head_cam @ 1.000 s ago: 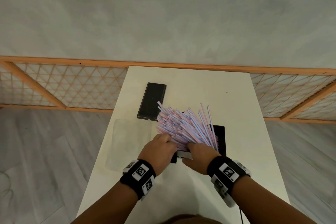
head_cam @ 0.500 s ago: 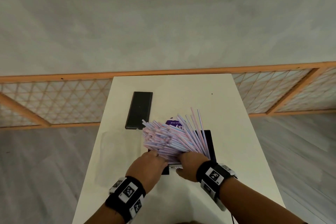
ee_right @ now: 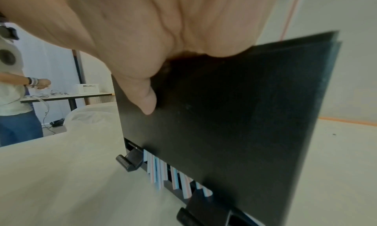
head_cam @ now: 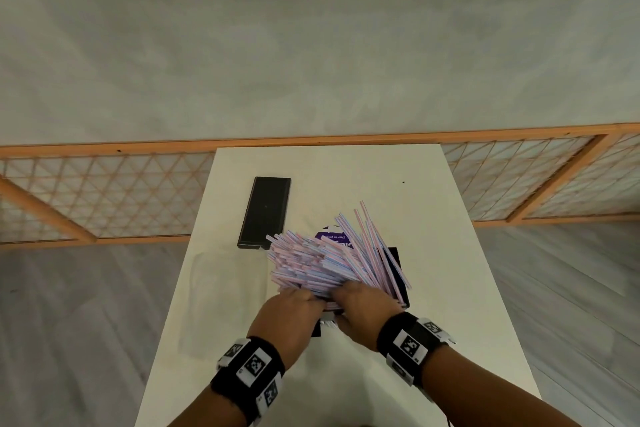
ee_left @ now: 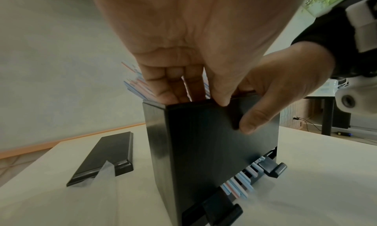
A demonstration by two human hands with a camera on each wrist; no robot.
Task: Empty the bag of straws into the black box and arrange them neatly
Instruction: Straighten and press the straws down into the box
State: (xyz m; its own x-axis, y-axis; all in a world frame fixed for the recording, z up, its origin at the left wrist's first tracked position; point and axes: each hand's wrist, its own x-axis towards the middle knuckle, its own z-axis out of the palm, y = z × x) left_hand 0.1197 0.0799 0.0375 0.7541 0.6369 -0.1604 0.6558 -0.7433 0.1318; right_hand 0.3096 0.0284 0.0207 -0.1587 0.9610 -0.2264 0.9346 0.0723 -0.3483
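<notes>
The tall black box [head_cam: 398, 270] stands on the white table [head_cam: 450, 288], and a fan of pink-and-blue straws [head_cam: 322, 263] sticks out of its top, leaning away and left. My left hand [head_cam: 310, 300] and right hand [head_cam: 343, 300] meet at the box's near rim. In the left wrist view the left hand [ee_left: 195, 99] has its fingers down inside the box [ee_left: 214, 149] and its thumb outside on the rim. The right hand [ee_right: 142, 68] lays its thumb on the front wall [ee_right: 234, 116]; its fingers are hidden. Straw ends [ee_right: 169, 173] poke from the bottom slot.
The box's flat black lid [head_cam: 266, 211] lies at the far left of the table. A clear plastic bag [head_cam: 221, 298] lies flat on the left side. A purple label [head_cam: 334, 239] shows behind the straws. A person [ee_right: 16, 108] stands at another table behind.
Both hands stay at the box's near rim. The straw fan has shifted a little, and the purple label behind it has come into sight. The head view has tilted.
</notes>
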